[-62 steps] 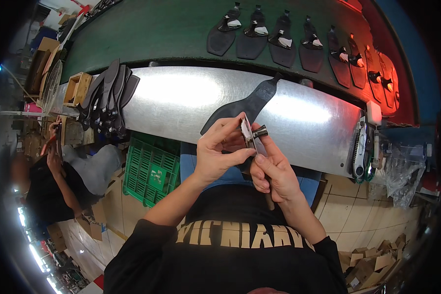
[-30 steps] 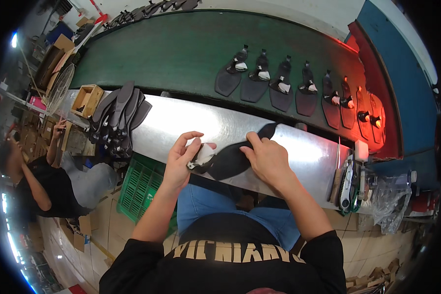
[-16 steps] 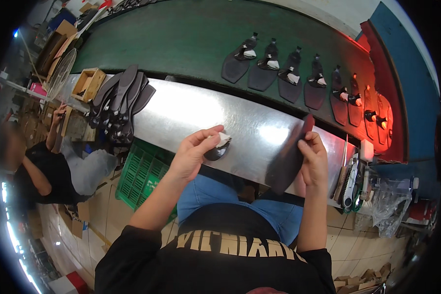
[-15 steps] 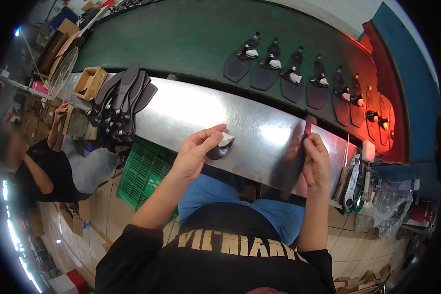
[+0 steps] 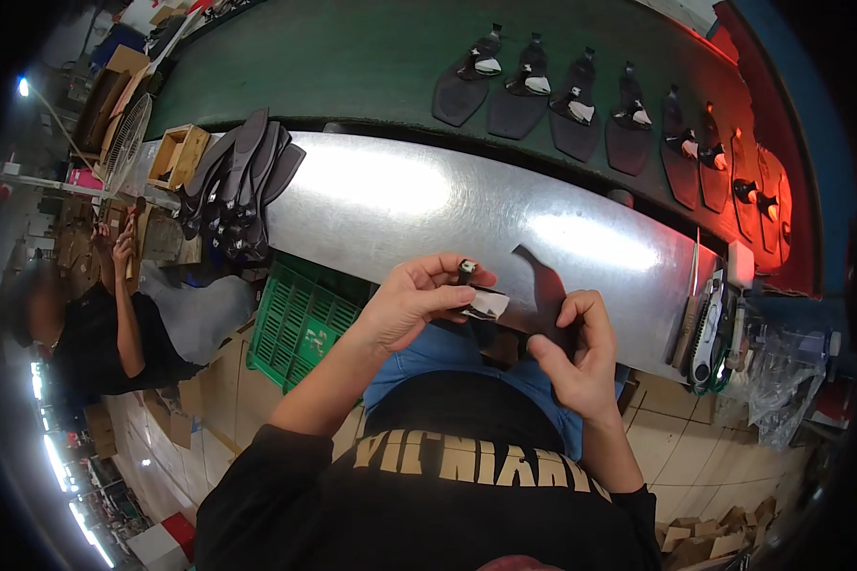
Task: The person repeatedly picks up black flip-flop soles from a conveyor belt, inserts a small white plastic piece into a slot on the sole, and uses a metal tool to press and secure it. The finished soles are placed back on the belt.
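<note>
My left hand (image 5: 409, 306) pinches a small black shoe strap (image 5: 487, 305) with a white flap and a dark rounded tip, holding it above the front edge of the metal bench. To its right, my right hand (image 5: 583, 366) grips a thin dark shoe sole (image 5: 547, 290) between thumb and fingers. The sole's narrow end points away from me, and its lower part is hidden by the hand. The strap and the sole are close together but apart.
Dark sandals (image 5: 518, 116) line the green conveyor belt (image 5: 333, 67), the rightmost under red light. On the metal bench (image 5: 381, 205) are piled soles (image 5: 238, 186), a wooden box (image 5: 177, 157) and a utility knife (image 5: 705, 338). A green crate (image 5: 300, 319) stands below. A co-worker (image 5: 114, 324) sits left.
My right hand has brought the sole leftward and turned it, nearer the strap. My left hand has moved slightly right and turned the strap so its white flap faces right.
</note>
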`<state>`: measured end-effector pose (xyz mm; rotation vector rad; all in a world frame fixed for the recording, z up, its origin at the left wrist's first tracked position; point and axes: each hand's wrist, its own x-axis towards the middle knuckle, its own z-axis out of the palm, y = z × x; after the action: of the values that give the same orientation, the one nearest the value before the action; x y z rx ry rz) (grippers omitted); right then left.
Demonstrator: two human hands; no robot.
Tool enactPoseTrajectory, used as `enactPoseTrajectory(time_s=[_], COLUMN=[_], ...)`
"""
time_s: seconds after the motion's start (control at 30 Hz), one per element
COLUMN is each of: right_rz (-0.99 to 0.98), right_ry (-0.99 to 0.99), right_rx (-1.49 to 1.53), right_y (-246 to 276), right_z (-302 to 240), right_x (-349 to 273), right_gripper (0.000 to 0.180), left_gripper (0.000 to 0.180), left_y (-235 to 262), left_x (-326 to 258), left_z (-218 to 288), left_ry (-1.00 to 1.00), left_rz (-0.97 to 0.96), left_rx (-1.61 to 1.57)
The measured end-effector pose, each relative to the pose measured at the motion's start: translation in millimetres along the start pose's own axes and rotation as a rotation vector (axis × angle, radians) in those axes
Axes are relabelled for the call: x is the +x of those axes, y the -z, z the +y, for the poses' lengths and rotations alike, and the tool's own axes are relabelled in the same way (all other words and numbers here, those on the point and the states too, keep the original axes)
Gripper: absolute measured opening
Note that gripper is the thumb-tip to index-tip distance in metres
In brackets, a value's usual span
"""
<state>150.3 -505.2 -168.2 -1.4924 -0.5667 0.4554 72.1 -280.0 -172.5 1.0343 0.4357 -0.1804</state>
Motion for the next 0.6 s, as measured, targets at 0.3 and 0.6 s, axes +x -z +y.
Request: enactPoseTrajectory(time_s=[0.3,0.6], right_rz=[0.019,0.053], right_ry=[-0.071,0.135], right_rx=[0.044,-0.084], right_y=[-9.4,-15.0], right_z=[-7.7,8.5], right_x=[-8.4,-11.9], right_gripper=[0.039,0.041], left_gripper=[0.033,0.035], left_y=[1.5,-2.6], left_x=[-2.0,0.4], left_z=[-10.7,-13.9], left_ry=[-0.161,-0.216], left_rz=[-0.036,-0.041], left_rx=[-0.036,-0.077])
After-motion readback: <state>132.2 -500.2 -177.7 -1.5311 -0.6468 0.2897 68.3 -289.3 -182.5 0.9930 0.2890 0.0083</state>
